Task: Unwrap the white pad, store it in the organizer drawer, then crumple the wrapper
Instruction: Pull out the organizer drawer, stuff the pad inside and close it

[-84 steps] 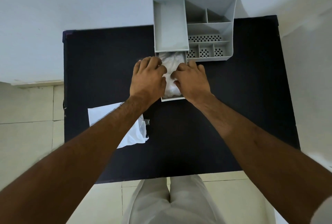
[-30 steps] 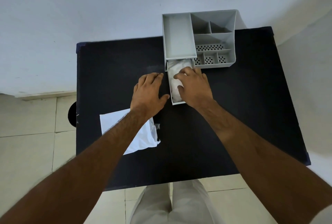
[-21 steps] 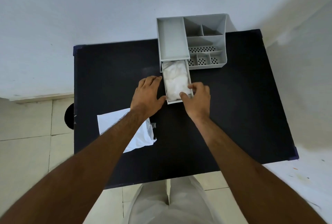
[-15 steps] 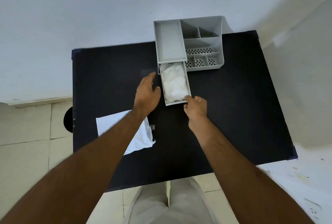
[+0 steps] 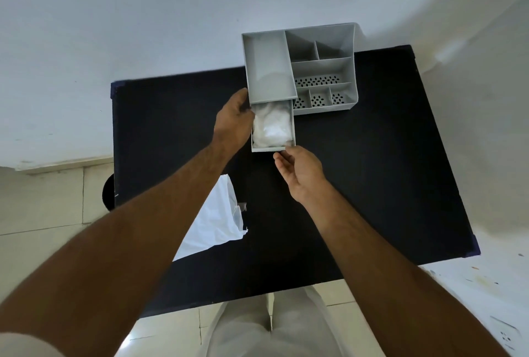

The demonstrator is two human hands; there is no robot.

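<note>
The white pad (image 5: 270, 127) lies inside the pulled-out drawer (image 5: 293, 133) of the grey organizer (image 5: 323, 70), which stands at the far edge of the black table (image 5: 372, 170). My left hand (image 5: 235, 120) rests against the organizer's left side where the drawer comes out, fingers spread. My right hand (image 5: 300, 171) is just in front of the drawer's front wall, fingertips touching its lower edge, holding nothing. The white wrapper (image 5: 217, 219) lies flat on the table to the near left, partly hidden under my left forearm.
The organizer has several small open compartments on its right, some with perforated floors. A white wall rises behind the table. Tiled floor shows to the left and below, and my legs stand at the table's near edge.
My right hand has come off the pad and drawn back to the drawer's front edge. My left hand has slid forward to the organizer's left side. The drawer sits slightly further in.
</note>
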